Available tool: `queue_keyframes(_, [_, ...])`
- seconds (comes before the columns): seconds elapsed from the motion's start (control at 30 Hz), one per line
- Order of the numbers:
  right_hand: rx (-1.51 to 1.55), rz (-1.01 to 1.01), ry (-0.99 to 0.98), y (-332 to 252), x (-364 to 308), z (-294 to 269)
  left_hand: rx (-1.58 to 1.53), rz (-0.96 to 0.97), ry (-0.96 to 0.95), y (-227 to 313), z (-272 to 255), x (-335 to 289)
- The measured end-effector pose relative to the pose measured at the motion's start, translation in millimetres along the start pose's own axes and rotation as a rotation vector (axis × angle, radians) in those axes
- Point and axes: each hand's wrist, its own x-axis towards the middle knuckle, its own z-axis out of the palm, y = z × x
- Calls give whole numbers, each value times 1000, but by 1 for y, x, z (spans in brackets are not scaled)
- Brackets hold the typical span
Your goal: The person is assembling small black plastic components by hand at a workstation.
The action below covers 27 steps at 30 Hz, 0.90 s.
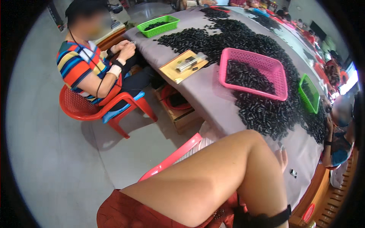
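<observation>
My left arm (197, 178), in a dark red sleeve, crosses the foreground with its elbow bent. A black strap circles its wrist at the lower edge, and the left hand lies outside the picture. Behind that forearm, only a few fingers of my right hand (282, 159) show over the cloth. They look closed together, with a small greyish bit at their tips that I cannot make out. Nearby on the cloth lies a small black and silver piece (293, 173). Beyond the hand spreads a large pile of small black parts (262, 116).
A pink basket (254, 91) and green baskets (159, 32) (318, 99) stand on the cloth-covered table (224, 114). A yellowish board (178, 76) bears a clear tube (187, 65). A co-worker (89, 72) sits left in a red chair (74, 102); another person (338, 146) works at right.
</observation>
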Motion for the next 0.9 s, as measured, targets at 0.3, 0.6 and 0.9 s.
queue_keyframes(0.3, [-79,-27,-70,0,4,0,-29,65,-144,-11,-13,10])
queue_keyframes(0.6, [-7,2,-166,13,10,-15,-95,38,-408,-23,-18,51])
queue_keyframes(0.9, [-55,15,-129,1,4,-11,-157,76,-578,-135,26,99])
